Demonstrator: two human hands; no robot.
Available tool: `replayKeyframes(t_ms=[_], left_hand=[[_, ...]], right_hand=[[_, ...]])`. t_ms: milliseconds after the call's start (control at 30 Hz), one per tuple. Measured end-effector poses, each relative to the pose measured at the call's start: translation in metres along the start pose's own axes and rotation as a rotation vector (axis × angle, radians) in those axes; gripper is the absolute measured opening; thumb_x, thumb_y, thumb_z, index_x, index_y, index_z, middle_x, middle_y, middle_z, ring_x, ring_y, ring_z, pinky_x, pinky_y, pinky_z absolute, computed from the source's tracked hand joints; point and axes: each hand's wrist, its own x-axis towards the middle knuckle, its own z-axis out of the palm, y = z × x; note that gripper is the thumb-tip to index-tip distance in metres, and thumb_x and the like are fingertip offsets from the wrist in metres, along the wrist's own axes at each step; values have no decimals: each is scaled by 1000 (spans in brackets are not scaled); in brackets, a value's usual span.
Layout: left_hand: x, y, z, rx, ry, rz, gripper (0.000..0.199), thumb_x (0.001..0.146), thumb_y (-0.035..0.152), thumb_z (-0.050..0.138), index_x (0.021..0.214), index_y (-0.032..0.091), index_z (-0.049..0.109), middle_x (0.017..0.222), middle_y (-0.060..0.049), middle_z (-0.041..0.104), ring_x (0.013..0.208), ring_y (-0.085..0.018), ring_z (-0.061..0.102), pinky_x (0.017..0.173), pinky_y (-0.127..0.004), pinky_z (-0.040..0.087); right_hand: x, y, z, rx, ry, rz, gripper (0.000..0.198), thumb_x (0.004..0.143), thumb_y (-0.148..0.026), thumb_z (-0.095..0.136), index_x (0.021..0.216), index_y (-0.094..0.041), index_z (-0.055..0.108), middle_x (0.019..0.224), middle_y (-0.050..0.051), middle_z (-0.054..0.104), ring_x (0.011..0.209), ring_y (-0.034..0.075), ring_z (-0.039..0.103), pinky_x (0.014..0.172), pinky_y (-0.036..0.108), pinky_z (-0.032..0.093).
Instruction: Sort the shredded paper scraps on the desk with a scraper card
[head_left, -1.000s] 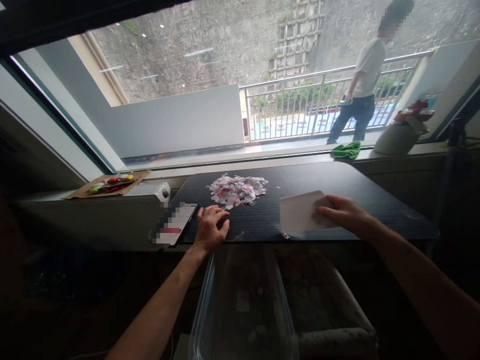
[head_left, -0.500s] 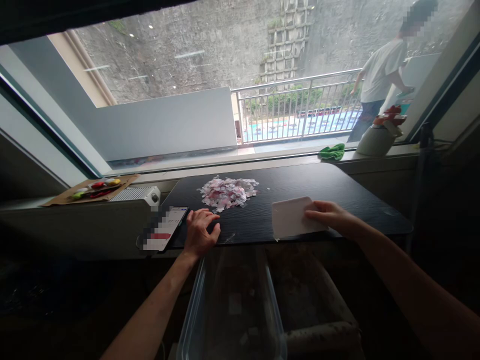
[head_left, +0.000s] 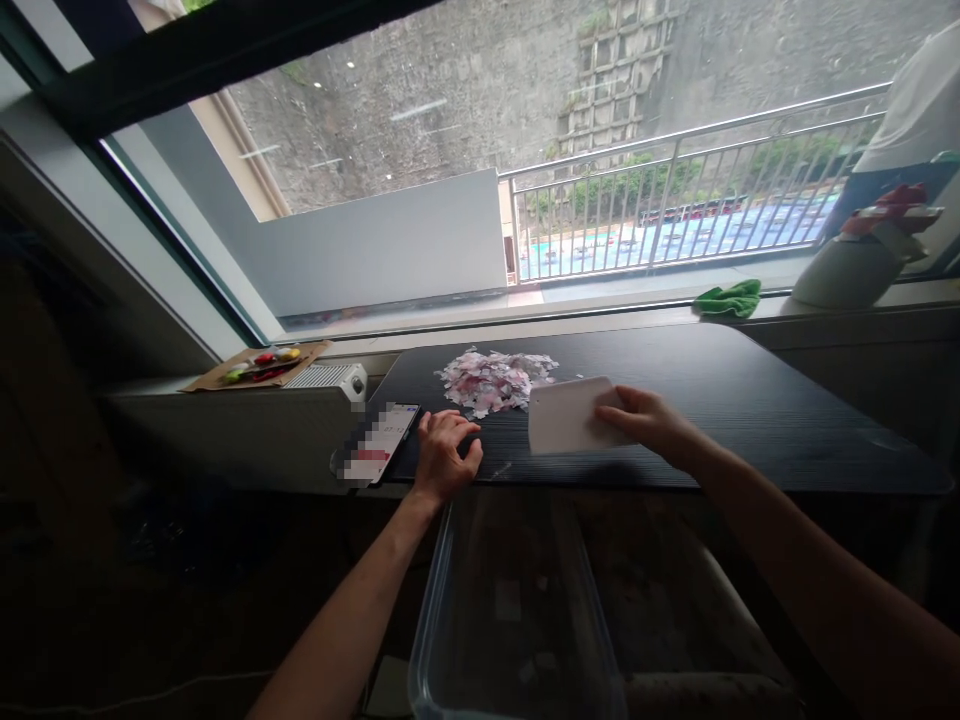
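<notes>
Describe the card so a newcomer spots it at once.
Find the black table by the window. Right of its paper scraps, near the front edge, the right hand holds the card. Unlike the small pinkish scraps, it's one broad, pale piece.

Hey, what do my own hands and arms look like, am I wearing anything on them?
Your left hand and right hand have no gloves, and no ring or watch shows, though part of the right one is hidden. The left forearm and right forearm are bare, with no sleeve or bracelet in view.
</notes>
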Motion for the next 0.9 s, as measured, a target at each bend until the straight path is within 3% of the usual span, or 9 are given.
replayKeyframes(t_ms=[100, 200, 400, 600, 900], left_hand=[[0, 0, 0, -15, 4, -9, 15, 76, 22, 56, 85, 24, 68, 92, -3, 69, 109, -27, 56, 111, -55, 24], [0, 0, 0, -18, 1, -11, 15, 76, 22, 56, 85, 23, 68, 91, -4, 69, 109, -27, 56, 111, -55, 23], [-1, 1, 1, -20, -6, -15, 16, 76, 21, 56, 86, 23, 68, 92, -4, 69, 109, -27, 56, 112, -55, 22], [-1, -1, 3, -26, 3, -15, 16, 76, 21, 57, 86, 24, 68, 91, -3, 69, 109, -26, 56, 112, -54, 22], [-1, -2, 3, -21, 6, -4, 15, 77, 22, 56, 86, 23, 68, 89, -4, 69, 110, -26, 56, 110, -54, 24]], right_hand=[[6, 0, 16, -60, 71, 4, 17, 66, -24, 70, 80, -16, 66, 73, 3, 71, 62, 15, 64, 56, 24, 50], [5, 2, 24, -68, 9, 30, 13, 66, -24, 69, 76, -15, 66, 70, 2, 70, 61, 14, 63, 56, 24, 50], [-4, -1, 28, 0, -106, 72, 18, 66, -26, 71, 80, -16, 68, 76, 3, 74, 67, 17, 67, 60, 27, 54], [0, 1, 34, 6, -39, 41, 19, 66, -25, 72, 82, -16, 68, 76, 3, 74, 67, 17, 67, 60, 26, 54], [-7, 1, 39, 57, -124, 60, 24, 63, -28, 74, 82, -15, 69, 78, 3, 73, 68, 17, 66, 62, 27, 53]])
